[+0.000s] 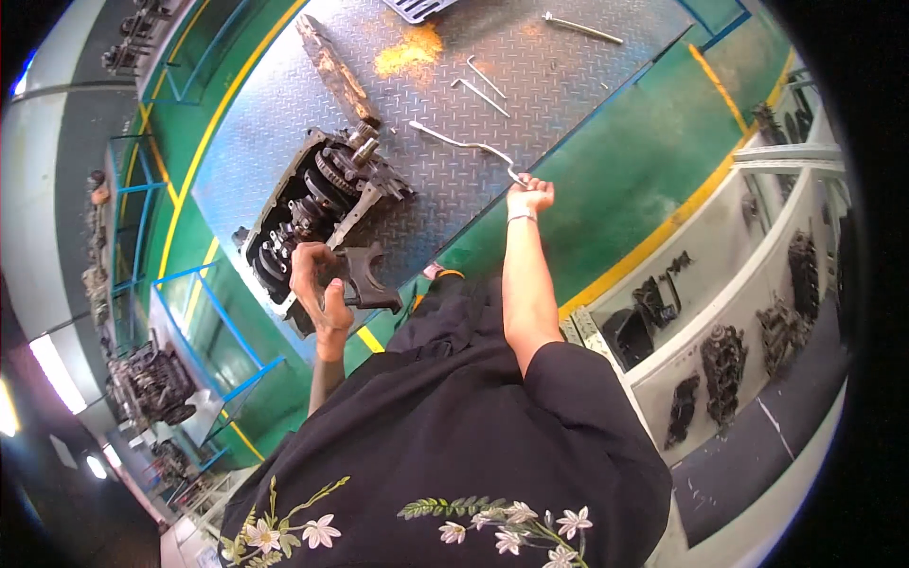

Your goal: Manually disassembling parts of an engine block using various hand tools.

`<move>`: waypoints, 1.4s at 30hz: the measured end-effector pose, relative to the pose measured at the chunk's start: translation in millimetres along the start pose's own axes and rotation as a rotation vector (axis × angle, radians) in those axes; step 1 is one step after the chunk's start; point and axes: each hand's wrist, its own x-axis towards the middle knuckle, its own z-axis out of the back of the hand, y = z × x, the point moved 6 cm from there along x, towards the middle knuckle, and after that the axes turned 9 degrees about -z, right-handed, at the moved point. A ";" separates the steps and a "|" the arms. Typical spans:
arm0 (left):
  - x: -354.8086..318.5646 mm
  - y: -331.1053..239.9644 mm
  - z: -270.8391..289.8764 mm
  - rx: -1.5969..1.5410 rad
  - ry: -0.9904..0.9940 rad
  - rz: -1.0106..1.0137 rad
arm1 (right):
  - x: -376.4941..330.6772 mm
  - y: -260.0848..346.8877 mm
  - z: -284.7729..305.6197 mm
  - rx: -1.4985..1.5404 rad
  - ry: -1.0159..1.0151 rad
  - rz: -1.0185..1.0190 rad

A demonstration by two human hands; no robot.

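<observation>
Dark metal piece (365,275): it is in the grasp of our left hand (317,284), between thumb and fingers, with its half-round cut facing away from the palm.
Engine block (317,194): it lies open just beyond the left hand, its inner parts exposed; whether the piece touches it, we cannot tell.
Cranked steel rod (464,144): our right hand (532,194) is closed around its near end; the far end reaches forward and to the left of this hand, above the chequered metal plate (246,123).
Bent rods (483,97): two of them lie on the plate, ahead of the right hand and apart from it.
Wooden bar (333,71): it lies beyond the left hand, one end near the block.
Good handling: we judge that a firm left grip matters, because the piece looks heavy and uneven. We should guide its edges clear of the block, and turn the rod without striking the bent rods.
</observation>
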 end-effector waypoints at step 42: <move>39.1 14.6 -974.7 0.122 1.218 0.521 | 400.9 744.7 76.4 -0.931 -0.815 0.178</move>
